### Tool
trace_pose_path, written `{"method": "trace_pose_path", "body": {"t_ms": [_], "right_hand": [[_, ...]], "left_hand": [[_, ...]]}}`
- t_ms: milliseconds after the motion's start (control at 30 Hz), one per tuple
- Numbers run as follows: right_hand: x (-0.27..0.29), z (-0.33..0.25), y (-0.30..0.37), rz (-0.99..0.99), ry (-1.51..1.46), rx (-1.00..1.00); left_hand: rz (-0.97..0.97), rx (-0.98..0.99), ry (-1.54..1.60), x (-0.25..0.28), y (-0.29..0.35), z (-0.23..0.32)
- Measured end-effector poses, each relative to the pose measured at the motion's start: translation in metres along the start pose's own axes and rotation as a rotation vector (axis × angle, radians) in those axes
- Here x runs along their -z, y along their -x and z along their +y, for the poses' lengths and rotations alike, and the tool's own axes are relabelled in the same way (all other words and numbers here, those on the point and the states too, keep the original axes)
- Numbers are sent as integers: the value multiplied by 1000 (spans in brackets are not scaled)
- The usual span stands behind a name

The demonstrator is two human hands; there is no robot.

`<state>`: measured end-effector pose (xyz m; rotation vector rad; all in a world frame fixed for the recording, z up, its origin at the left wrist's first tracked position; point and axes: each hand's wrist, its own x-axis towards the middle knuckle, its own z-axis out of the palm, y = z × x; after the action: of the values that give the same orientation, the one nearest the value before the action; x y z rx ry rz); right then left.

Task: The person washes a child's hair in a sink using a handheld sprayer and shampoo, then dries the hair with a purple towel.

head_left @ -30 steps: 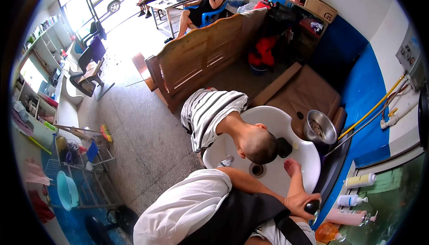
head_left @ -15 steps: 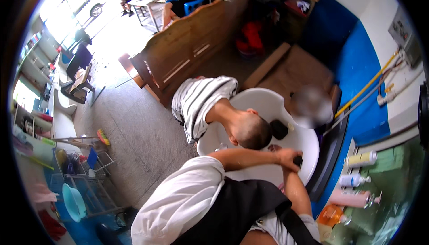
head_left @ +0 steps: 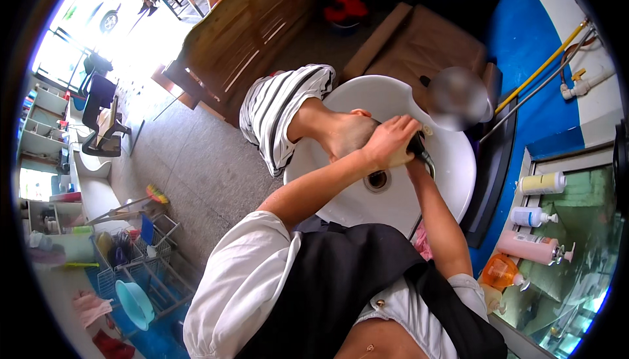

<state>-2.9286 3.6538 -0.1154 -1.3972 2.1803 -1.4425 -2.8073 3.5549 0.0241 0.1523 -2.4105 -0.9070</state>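
Note:
A person in a black-and-white striped top bends over a white wash basin [head_left: 458,208], their short-haired head [head_left: 350,133] tilted down into it. My left hand [head_left: 393,139] reaches across the crown, its bent fingers closed on a black hand shower [head_left: 415,144]. From this shower a dark hose [head_left: 429,161] runs down beside my right wrist. My right hand [head_left: 407,160] lies under and against the left, and its fingers are hidden. Below the hands the round metal drain [head_left: 377,181] shows. Part of a pink cloth [head_left: 422,244] sticks out by my right forearm.
A brown padded seat [head_left: 419,48] stands behind the basin, and a wooden bench back [head_left: 242,44] beyond the person. Several pump bottles [head_left: 531,247] line a glass-topped ledge at right. A wire rack [head_left: 147,267] and a turquoise bowl [head_left: 134,303] are at lower left.
My hands have moved from the basin's near right side up to the bowed head. The drain has come into sight, and the whole view has shifted.

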Motion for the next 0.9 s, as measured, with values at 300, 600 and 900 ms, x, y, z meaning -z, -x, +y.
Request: {"method": "trace_pose_path", "body": {"t_ms": [300, 600, 900], "right_hand": [[-63, -116, -14, -29, 447, 145], [-69, -90, -10, 22, 482, 197], [-71, -86, -19, 80, 306, 225]], "left_hand": [[473, 434, 305, 26, 27, -55], [382, 585, 240, 7, 47, -82], [317, 535, 122, 1, 46, -88]]}}
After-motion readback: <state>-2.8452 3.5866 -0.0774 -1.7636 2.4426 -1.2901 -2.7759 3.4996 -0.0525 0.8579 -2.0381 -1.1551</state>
